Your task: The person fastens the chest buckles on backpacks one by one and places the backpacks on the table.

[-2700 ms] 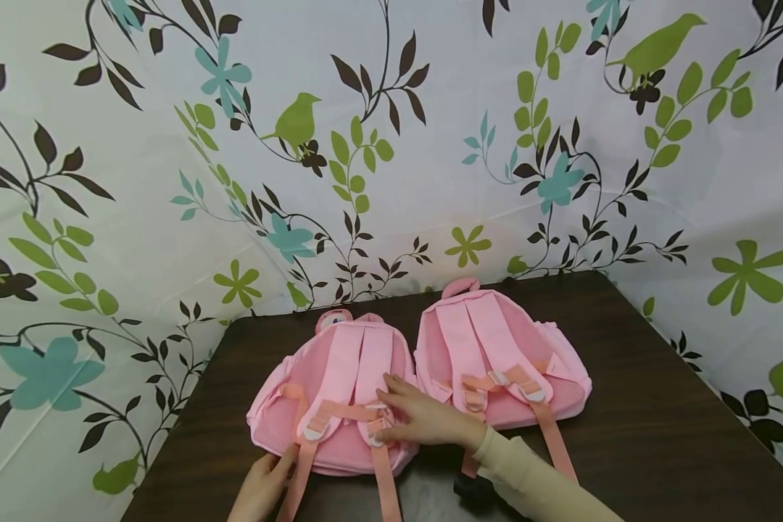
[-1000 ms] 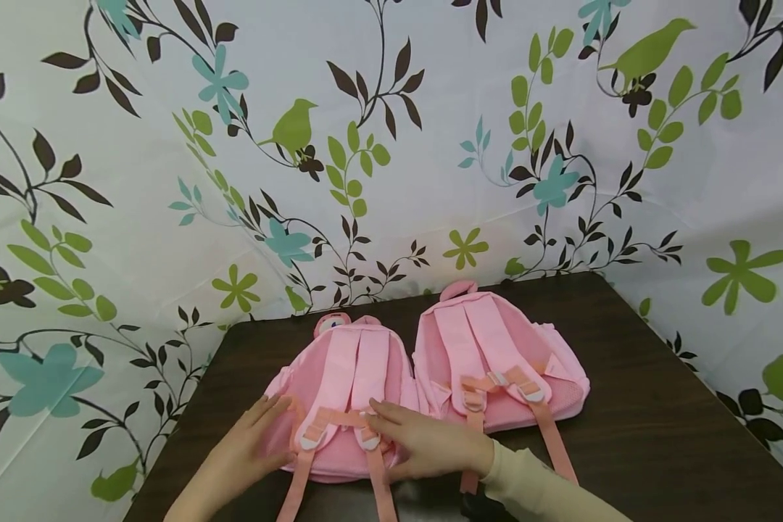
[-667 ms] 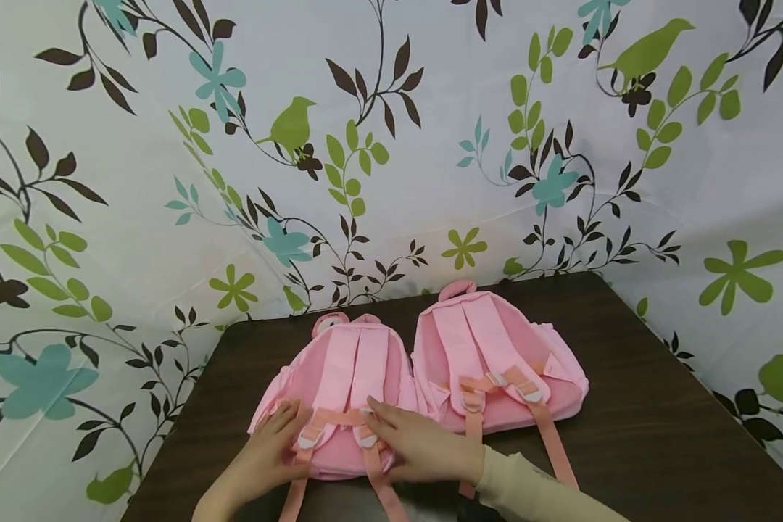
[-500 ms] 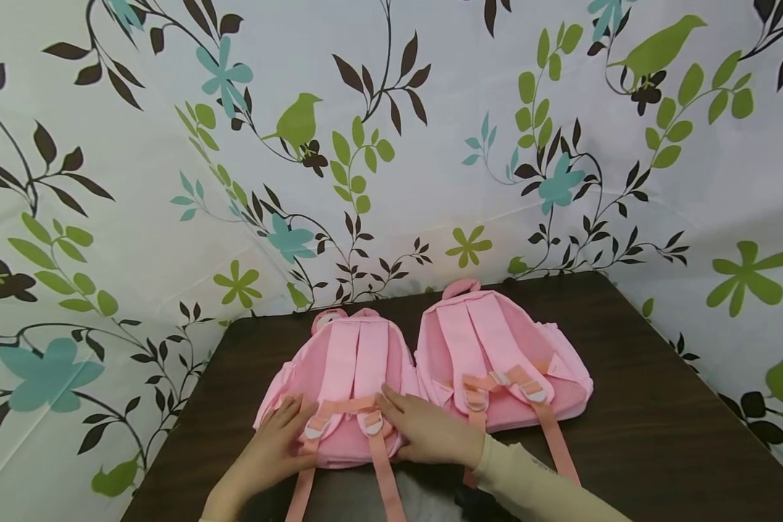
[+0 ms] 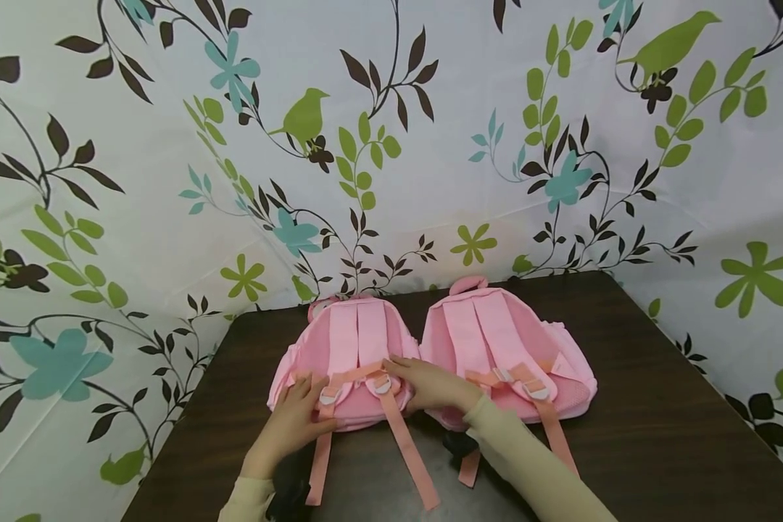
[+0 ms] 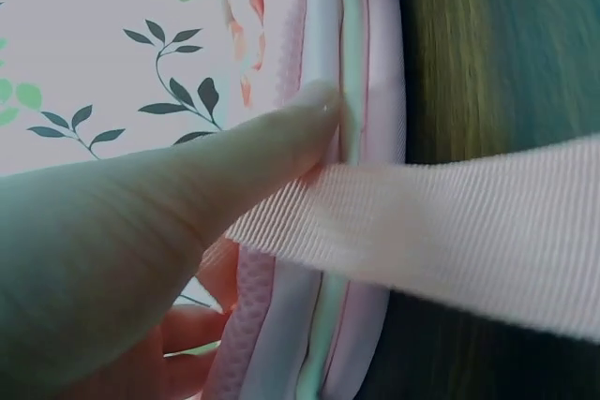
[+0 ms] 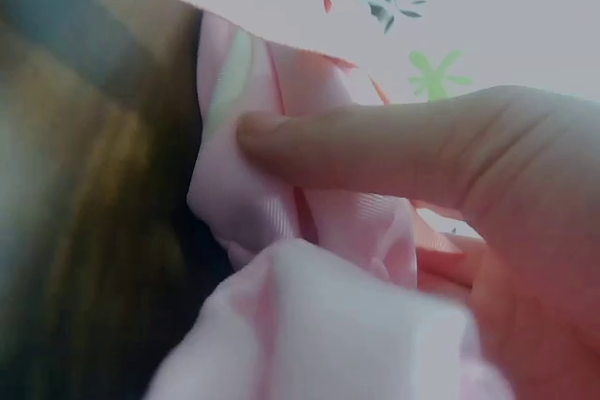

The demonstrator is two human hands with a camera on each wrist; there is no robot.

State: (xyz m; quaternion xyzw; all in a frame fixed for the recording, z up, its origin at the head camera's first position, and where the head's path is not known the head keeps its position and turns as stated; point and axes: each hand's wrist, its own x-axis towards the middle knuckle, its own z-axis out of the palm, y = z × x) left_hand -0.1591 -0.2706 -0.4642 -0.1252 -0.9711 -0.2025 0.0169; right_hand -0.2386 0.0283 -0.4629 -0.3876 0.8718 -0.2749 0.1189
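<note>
Two pink backpacks lie side by side on the dark table, straps facing up. At the lower left side of the left backpack (image 5: 359, 337) is my left hand (image 5: 291, 418). Its straight thumb presses the bottom edge (image 6: 354, 91) in the left wrist view, beside a peach webbing strap (image 6: 469, 222). My right hand (image 5: 433, 384) lies at the lower right corner of the same bag, fingers stretched over the strap buckle area. In the right wrist view its thumb (image 7: 319, 142) presses the pink fabric. Neither hand is curled round the bag.
The right backpack (image 5: 528, 333) stands close against the left one, its peach straps hanging toward the front. Dark wood table (image 5: 659, 435) spreads to the right. Behind rises a white sheet (image 5: 417, 181) printed with leaves, birds and flowers.
The left backpack has slid away from the table's front and sits straighter, with both hands moving along at its bottom corners. My left hand earlier lifted off its side, then came back down.
</note>
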